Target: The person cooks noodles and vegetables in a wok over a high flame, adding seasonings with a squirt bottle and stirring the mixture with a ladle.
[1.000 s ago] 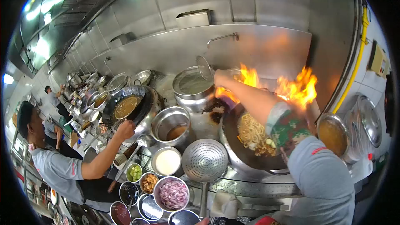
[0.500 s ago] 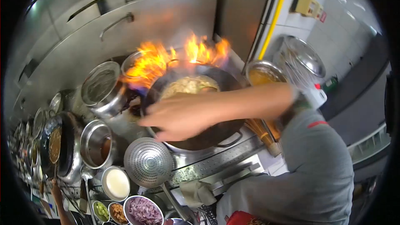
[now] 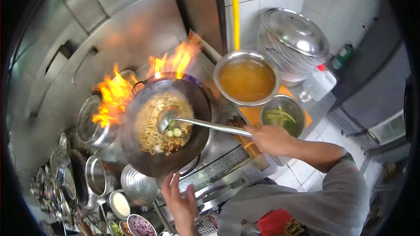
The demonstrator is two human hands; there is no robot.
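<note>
My right hand (image 3: 270, 140) is closed around the handle of a metal ladle (image 3: 209, 125). The ladle's bowl rests over the noodles (image 3: 148, 127) inside a dark wok (image 3: 135, 157), beside a few pale green slices (image 3: 174, 133). Below the wok's near rim, my left hand (image 3: 180, 202) is raised with its fingers spread and nothing in them. Flames (image 3: 173, 62) rise behind and to the left of the wok.
A bowl of amber liquid (image 3: 246, 82) and a pot with green pieces (image 3: 280, 118) stand at right. By the wok are a bamboo brush (image 3: 250, 146) and a perforated strainer (image 3: 139, 185). Chopped onion (image 3: 141, 226) fills a bowl at the bottom left.
My right arm, stretched leftward across the wok before, has drawn back to the right and now holds the ladle. My left hand has come into sight. The view has swung to the right.
</note>
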